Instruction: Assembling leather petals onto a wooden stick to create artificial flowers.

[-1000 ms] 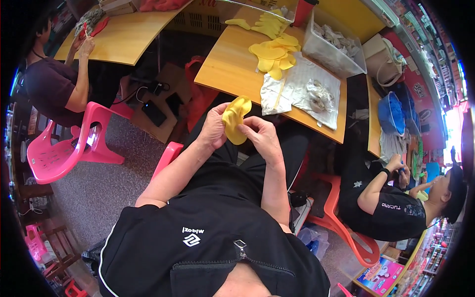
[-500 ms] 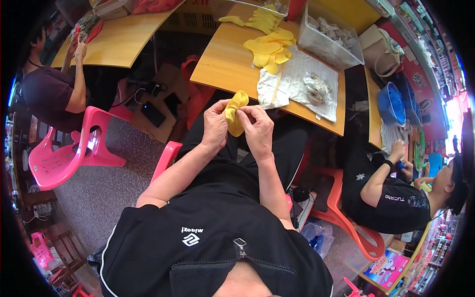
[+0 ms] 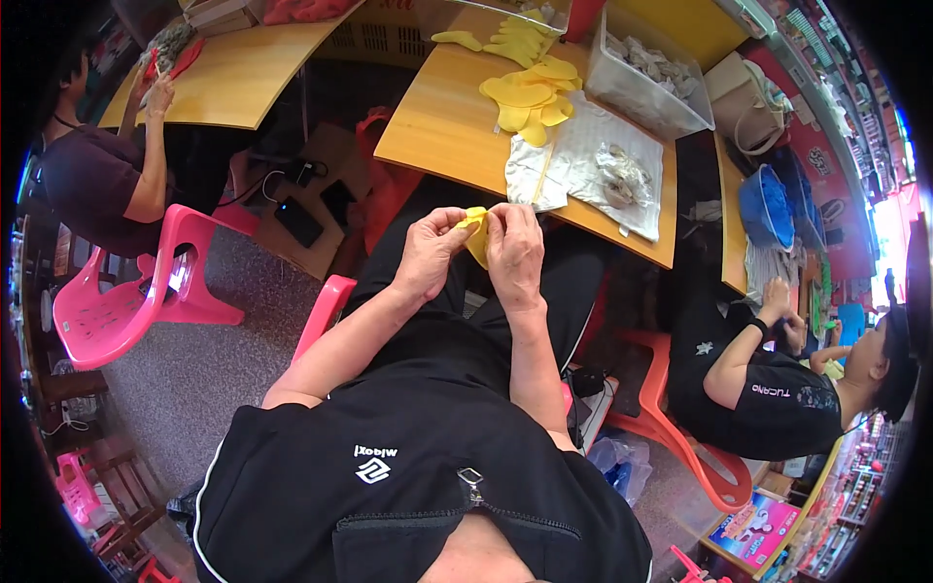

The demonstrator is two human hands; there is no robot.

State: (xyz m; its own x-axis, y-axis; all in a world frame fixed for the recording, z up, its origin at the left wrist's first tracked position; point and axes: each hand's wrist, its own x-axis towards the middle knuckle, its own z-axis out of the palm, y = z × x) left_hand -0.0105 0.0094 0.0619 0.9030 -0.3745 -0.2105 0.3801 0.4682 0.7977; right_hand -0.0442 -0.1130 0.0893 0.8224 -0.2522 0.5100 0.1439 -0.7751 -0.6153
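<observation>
A soft yellow fabric piece (image 3: 476, 247) is held over my lap, just in front of the table's near edge. My left hand (image 3: 428, 255) pinches its upper left part between thumb and fingers. My right hand (image 3: 516, 255) has its fingertips closed on the right side of the same piece. My fingers cover much of it, so its full shape is hidden. On the table beyond lie similar yellow pieces (image 3: 530, 92) with rounded lobes, loosely piled. A white cloth (image 3: 583, 146) is spread to their right.
On the cloth sits a clear plastic bag (image 3: 622, 170). A translucent bin (image 3: 671, 121) of pale scraps stands behind it. Co-workers sit at left (image 3: 107, 189) and right (image 3: 777, 389). A pink chair (image 3: 175, 282) stands left, a blue basket (image 3: 768, 209) right.
My right hand has risen slightly and turned so its back shows more. The yellow piece has tipped, and less of it shows between my fingers.
</observation>
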